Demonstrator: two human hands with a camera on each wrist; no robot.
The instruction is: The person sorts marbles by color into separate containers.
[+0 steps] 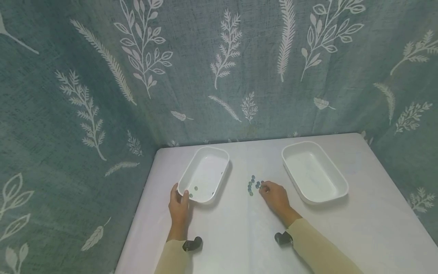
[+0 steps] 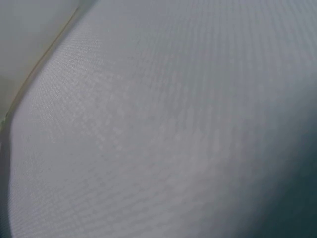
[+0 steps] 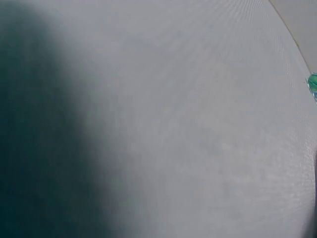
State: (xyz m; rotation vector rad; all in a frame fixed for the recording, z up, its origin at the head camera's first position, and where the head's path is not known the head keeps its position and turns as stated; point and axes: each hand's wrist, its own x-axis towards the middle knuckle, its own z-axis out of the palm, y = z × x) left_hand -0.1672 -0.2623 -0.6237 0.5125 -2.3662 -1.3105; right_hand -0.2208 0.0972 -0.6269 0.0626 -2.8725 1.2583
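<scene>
Left hand (image 1: 178, 209) grips left tray (image 1: 207, 163), presumably steadying it; right hand (image 1: 276, 197), fingers narrowed, is at small discs (image 1: 253, 180), hold indeterminable.

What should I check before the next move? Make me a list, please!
1. Bare left hand touching the left white, rounded-rectangular tray: ok, at its near-left corner.
2. Right white, rounded-rectangular tray standing upright: ok.
3. Bare right hand at the small, round, bluish-green pieces: ok.
4. A piece pinched in its fingers: cannot tell, too small.
5. Every piece off the white, cloth-covered table: not ok, several lie between the trays.
</scene>
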